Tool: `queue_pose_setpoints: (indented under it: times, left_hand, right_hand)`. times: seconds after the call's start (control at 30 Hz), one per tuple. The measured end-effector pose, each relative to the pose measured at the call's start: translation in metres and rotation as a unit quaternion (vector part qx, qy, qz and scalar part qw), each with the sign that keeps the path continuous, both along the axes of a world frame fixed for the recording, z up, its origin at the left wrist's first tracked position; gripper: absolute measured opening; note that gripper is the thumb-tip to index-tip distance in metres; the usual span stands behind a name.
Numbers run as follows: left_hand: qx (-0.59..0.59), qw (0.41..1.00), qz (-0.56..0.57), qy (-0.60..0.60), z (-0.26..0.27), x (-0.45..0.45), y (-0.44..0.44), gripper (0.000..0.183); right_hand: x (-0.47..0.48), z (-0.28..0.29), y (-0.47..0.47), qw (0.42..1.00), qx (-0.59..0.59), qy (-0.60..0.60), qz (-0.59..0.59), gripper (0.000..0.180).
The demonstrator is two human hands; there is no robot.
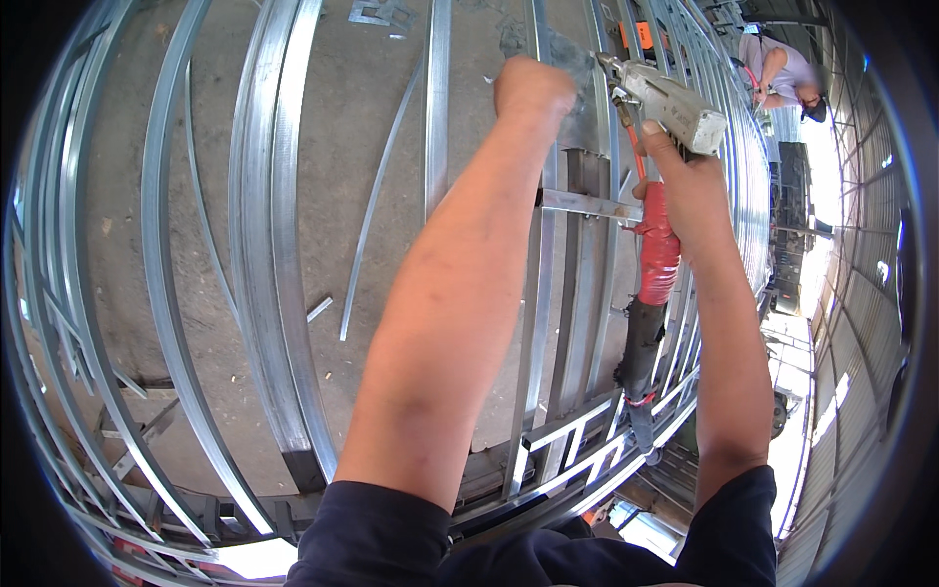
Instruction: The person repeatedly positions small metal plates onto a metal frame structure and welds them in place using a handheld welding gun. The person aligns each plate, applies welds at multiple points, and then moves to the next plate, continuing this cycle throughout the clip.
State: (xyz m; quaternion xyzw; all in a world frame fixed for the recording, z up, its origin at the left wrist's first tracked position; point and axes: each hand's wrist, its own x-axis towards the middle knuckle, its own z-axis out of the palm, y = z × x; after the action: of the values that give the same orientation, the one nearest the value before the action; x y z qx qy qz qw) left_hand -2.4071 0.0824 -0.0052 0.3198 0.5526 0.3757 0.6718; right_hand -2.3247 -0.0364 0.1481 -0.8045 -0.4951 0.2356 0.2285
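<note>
My right hand (686, 169) grips a pale, scuffed power tool (671, 103), its front end pointing to the upper left; its exact kind is unclear. An orange hose (635, 150) runs from the tool's fittings. Below it lies a thick bundle wrapped in red tape (658, 257) and black covering (644, 345). My left hand (534, 88) is a closed fist over a galvanized steel bar beside a grey sheet metal plate (583, 128). Whether it holds something is hidden. A short steel crosspiece (590, 204) joins the long bars below both hands.
Long galvanized steel profiles (436, 110) run across the frame on both sides. Thin metal strips (378, 183) lie on the concrete floor (367, 271). An orange box (637, 37) sits at the top. Another person (785, 70) works at the upper right, holding a red hose.
</note>
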Motion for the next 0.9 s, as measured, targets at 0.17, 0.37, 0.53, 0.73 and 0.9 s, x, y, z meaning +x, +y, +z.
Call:
queue_pose_setpoints:
  times: [0.17, 0.37, 0.53, 0.73, 0.9]
  left_hand:
    - [-0.005, 1.000, 0.003, 0.019, 0.005, -0.004, -0.002, 0.027]
    - [-0.004, 1.000, -0.009, 0.027, 0.016, -0.010, -0.007, 0.030]
    - [-0.009, 1.000, 0.005, 0.016, 0.016, -0.011, -0.009, 0.029]
    - [-0.019, 0.999, 0.003, 0.027, 0.017, -0.013, -0.008, 0.028]
    - [-0.010, 1.000, 0.009, 0.009, 0.022, -0.016, -0.012, 0.033]
  right_hand:
    - [-0.007, -0.006, 0.000, 0.999, -0.024, -0.045, -0.015, 0.050]
    - [-0.010, -0.008, -0.003, 0.999, -0.014, -0.047, 0.002, 0.050]
    - [-0.011, -0.010, -0.004, 0.998, -0.023, -0.054, 0.003, 0.049]
    - [-0.012, -0.011, -0.004, 0.998, -0.030, -0.063, -0.002, 0.051]
    - [-0.014, -0.010, -0.007, 0.997, -0.020, -0.068, 0.011, 0.054]
